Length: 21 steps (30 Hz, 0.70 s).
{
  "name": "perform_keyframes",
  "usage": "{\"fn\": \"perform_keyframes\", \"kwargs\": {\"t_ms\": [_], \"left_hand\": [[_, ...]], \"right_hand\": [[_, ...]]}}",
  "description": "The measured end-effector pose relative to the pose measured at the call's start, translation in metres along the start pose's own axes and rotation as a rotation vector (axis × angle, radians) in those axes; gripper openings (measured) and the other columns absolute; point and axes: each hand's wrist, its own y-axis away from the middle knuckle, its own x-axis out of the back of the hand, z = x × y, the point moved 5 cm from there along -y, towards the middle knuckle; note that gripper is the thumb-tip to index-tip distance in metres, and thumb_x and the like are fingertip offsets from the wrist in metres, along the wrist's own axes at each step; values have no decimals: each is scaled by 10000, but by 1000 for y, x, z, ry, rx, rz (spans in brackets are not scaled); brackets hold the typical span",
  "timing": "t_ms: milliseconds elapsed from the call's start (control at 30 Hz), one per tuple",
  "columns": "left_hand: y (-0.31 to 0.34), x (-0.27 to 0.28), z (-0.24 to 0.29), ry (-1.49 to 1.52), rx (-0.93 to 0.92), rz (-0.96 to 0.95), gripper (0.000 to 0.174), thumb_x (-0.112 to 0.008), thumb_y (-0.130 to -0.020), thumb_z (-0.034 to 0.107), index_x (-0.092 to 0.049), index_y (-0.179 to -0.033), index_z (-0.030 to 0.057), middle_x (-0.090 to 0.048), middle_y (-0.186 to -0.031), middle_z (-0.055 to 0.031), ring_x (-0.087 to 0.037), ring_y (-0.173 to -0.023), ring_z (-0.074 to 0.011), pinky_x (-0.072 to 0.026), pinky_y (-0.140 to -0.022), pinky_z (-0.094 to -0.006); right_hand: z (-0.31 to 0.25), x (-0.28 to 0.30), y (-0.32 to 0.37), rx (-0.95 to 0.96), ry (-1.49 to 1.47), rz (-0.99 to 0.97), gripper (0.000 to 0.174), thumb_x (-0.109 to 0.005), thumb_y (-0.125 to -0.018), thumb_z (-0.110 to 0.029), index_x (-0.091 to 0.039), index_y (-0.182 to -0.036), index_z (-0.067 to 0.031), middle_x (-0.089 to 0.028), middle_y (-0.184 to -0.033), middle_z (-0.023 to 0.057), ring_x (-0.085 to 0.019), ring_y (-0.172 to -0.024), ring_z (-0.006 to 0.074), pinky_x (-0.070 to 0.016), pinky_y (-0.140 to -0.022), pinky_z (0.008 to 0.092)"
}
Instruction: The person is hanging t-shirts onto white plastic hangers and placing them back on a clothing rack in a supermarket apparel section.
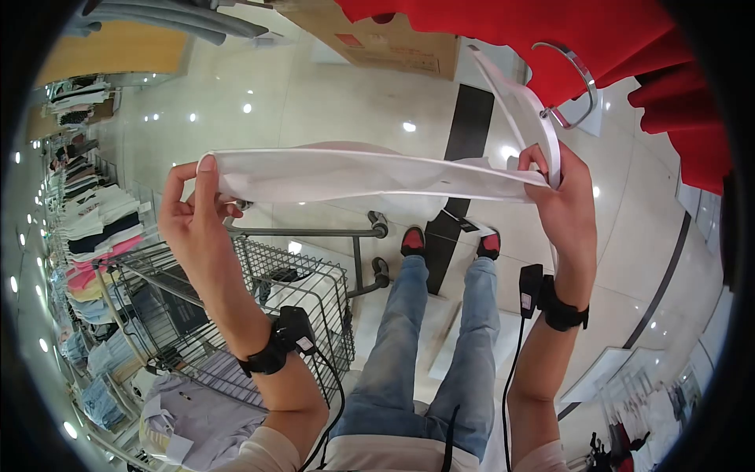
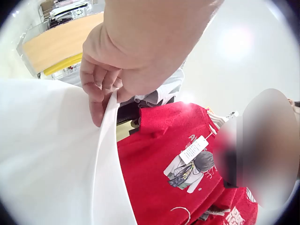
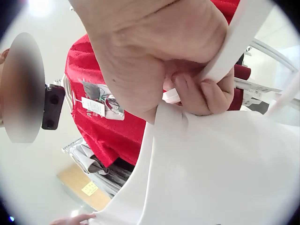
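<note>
A white garment [image 1: 370, 175] is stretched nearly level between my two hands, its edge towards me. My left hand [image 1: 193, 208] pinches one end of that edge between thumb and fingers; the left wrist view shows the cloth [image 2: 51, 150] hanging from the pinch. At the other end, my right hand [image 1: 565, 197] grips the cloth together with a white hanger [image 1: 548, 138]. The hanger's metal hook [image 1: 588, 79] points up and away to the right. In the right wrist view, curled fingers [image 3: 211, 96] wrap the hanger bar, with the cloth bunched under the thumb side.
Red printed shirts [image 2: 154, 154] hang close in front, to the upper right in the head view. A wire shopping cart [image 1: 342, 287] stands left of my legs, a pale lilac shirt [image 1: 208, 417] by it. Clothes racks [image 1: 102, 224] line the left; a cardboard box [image 1: 393, 49] lies ahead.
</note>
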Motion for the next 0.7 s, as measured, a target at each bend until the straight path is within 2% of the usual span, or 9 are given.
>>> {"fn": "perform_keyframes", "kwargs": {"t_ms": [133,200,400,533,600,633,667,700], "left_hand": [[-1,-3,-4,92,68,22,184,-686,-969,210,-628,-894,51,-625,-737,4,-546,-617,-63,-418,-532,-222],[-5,-6,-9,145,85,-71,162,-658,-987,192,-623,-912,52,-641,-802,-8,-567,-686,-65,-413,-541,-225],[-1,-24,-11,228,25,-154,157,-604,-1017,188,-595,-933,55,-637,-847,-19,-567,-766,-62,-407,-551,-231],[21,-26,11,232,25,-171,141,-565,-1033,181,-555,-939,76,-589,-896,15,-547,-772,-30,-444,-630,-217],[41,-24,33,249,90,-198,148,-552,-1032,160,-529,-914,74,-556,-843,22,-540,-783,-26,-450,-715,-204],[50,-26,47,184,82,-160,175,-549,-1027,141,-506,-875,65,-517,-789,27,-502,-739,-24,-413,-694,-190],[53,-30,49,182,81,-161,175,-549,-1027,141,-506,-875,65,-517,-789,27,-502,-739,-24,-413,-694,-190],[55,-30,56,108,-54,-115,201,-561,-1023,160,-506,-860,55,-530,-753,29,-463,-701,-20,-370,-656,-183]], "right_hand": [[-6,10,10,-50,12,-78,152,-550,-748,84,-491,-831,-30,-533,-766,21,-445,-695,107,-390,-634,258],[1,12,9,-35,-44,-93,183,-554,-740,96,-458,-810,-42,-557,-786,27,-448,-693,98,-385,-634,255],[6,9,12,-67,-162,-138,222,-552,-736,104,-416,-785,-64,-585,-835,26,-453,-698,71,-375,-611,233],[30,2,23,-42,-221,-149,182,-601,-759,74,-486,-824,-52,-556,-828,-1,-438,-696,54,-358,-602,217],[54,-2,36,-38,-252,-110,129,-671,-787,9,-574,-861,-34,-505,-800,-34,-421,-684,45,-340,-578,215],[63,-2,46,-151,-340,-74,134,-735,-794,-64,-633,-871,-22,-441,-743,-56,-397,-655,49,-324,-552,222],[71,0,47,-16,-337,-62,187,-751,-815,-156,-635,-846,-13,-468,-686,-46,-412,-600,51,-339,-533,227],[79,4,50,47,-361,-49,254,-743,-836,-230,-640,-865,-1,-500,-674,-26,-425,-575,53,-352,-531,227]]}}
